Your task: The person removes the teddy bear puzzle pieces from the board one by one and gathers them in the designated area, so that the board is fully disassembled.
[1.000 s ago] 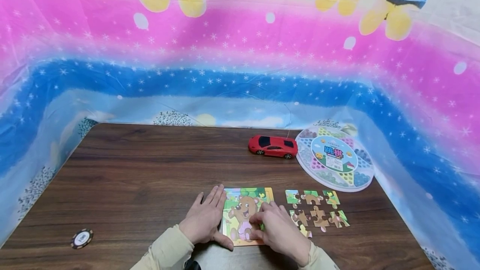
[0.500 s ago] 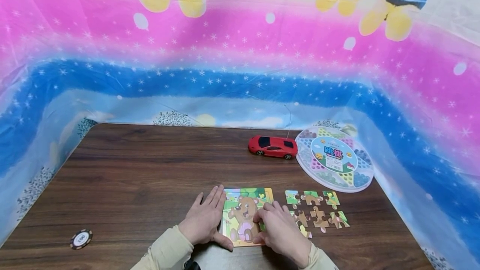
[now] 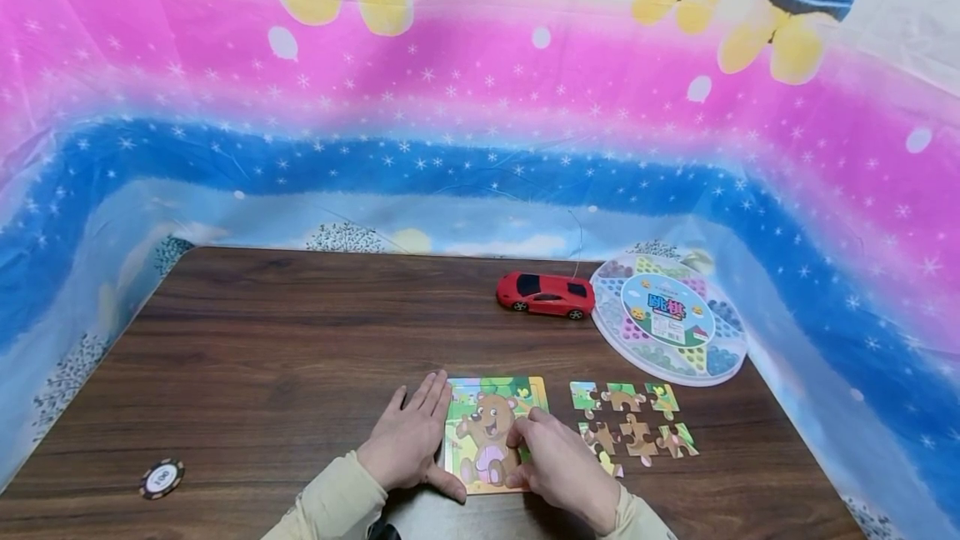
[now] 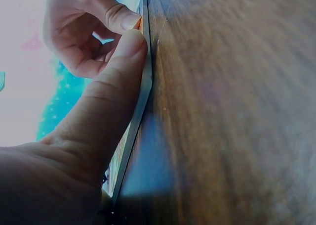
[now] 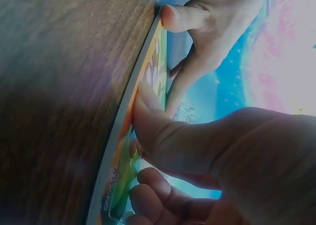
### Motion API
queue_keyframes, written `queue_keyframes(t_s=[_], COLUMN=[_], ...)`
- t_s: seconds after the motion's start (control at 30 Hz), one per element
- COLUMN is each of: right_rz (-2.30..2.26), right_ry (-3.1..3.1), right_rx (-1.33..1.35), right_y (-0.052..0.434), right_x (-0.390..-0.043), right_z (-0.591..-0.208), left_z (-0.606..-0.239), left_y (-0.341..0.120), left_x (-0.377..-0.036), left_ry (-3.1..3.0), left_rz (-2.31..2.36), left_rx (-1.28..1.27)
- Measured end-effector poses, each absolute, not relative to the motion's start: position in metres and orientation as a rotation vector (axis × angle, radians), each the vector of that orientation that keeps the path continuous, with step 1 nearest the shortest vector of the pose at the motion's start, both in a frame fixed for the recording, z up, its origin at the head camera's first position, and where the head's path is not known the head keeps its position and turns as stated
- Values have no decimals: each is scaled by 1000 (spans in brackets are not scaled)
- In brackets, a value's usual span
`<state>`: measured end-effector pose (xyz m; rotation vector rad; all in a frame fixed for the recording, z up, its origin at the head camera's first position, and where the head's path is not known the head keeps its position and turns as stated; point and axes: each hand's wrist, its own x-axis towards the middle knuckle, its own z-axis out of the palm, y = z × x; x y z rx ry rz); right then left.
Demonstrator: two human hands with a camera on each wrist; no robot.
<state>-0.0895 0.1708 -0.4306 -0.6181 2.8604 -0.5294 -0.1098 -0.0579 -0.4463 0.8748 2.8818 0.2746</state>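
Note:
A bear jigsaw board (image 3: 491,401) with an orange-yellow rim lies flat on the table. My left hand (image 3: 408,438) rests along its left side, fingers straight, with the thumb (image 4: 129,44) against the near edge. Over the board's lower right, my right hand (image 3: 558,461) pinches a puzzle piece (image 5: 133,148) with thumb and index finger, low against the picture. Most of that piece is hidden by the fingers, and the other fingers are curled. To the right lie several loose puzzle pieces (image 3: 639,437) in rows, some partly covered by the right hand.
A red toy car (image 3: 551,293) with a thin wire antenna stands at the back. Beside it lies a round Chinese checkers set (image 3: 667,315) under a clear lid. A poker chip (image 3: 162,478) is at the front left. A printed cloth (image 3: 480,165) hangs behind the table.
My right thumb and index finger have shifted slightly right and nearer to me on the board. My left hand stays in place, and the loose pieces have not moved.

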Motion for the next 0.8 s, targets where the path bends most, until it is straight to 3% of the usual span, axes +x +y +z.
queue_keyframes(t_s=[0.8], right_rz=[-609], right_ry=[2865], right_rx=[-616], right_y=[170], right_x=[-88], right_z=[-430], left_z=[-448], left_y=[-58], left_x=[-110], left_ry=[2886], left_rz=[299], left_rx=[869])
